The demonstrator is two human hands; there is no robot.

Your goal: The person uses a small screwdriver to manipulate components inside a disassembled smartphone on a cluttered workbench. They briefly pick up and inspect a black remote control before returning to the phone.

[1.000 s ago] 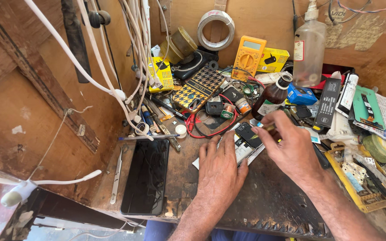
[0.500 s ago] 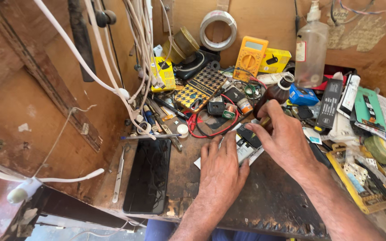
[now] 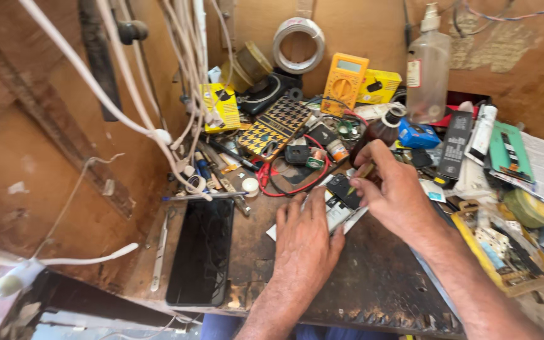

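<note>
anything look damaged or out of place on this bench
The bench front edge is charred and chipped. The opened phone lies with its insides bared, under the left hand and right hand. A black screen panel lies apart, near the edge.

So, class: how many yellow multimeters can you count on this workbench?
1. The yellow multimeter leans against the back wall, between the wire coil and the clear bottle. Clutter may hide others.
</note>
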